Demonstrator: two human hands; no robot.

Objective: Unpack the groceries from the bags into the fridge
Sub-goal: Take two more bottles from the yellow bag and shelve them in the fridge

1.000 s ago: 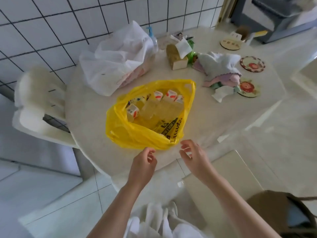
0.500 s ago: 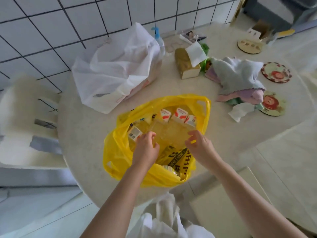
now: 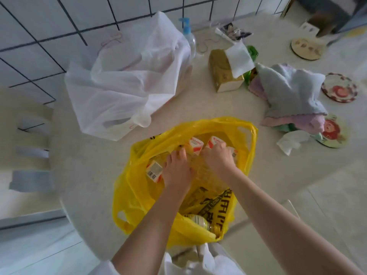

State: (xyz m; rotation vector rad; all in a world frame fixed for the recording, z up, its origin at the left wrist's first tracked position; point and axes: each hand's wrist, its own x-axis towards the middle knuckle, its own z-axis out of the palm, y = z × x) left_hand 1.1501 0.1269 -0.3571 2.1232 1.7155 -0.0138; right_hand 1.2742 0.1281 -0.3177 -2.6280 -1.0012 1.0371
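Observation:
A yellow plastic bag (image 3: 139, 195) lies open on the pale round table (image 3: 95, 161), near its front edge. Inside are several small white and red cartons (image 3: 195, 144) wrapped as a pack in clear film. Both hands are inside the bag. My left hand (image 3: 175, 171) lies on the pack's left side, fingers curled over its film beside a carton with a barcode (image 3: 155, 171). My right hand (image 3: 218, 155) grips the pack's right end at the far cartons. A clear bottle (image 3: 200, 222) lies in the bag's near corner. A white plastic bag (image 3: 127, 80) sits behind, its contents hidden.
A tissue box (image 3: 222, 74), a pump bottle (image 3: 187, 34), folded cloths (image 3: 292, 92), round coasters (image 3: 339, 87) and a crumpled tissue (image 3: 292, 140) crowd the table's far right. A white plastic chair (image 3: 33, 135) stands at the left. A tiled wall (image 3: 59, 26) runs behind.
Both hands went from the table's front edge forward into the yellow bag and took hold of the carton pack. The camera moved closer over the bag.

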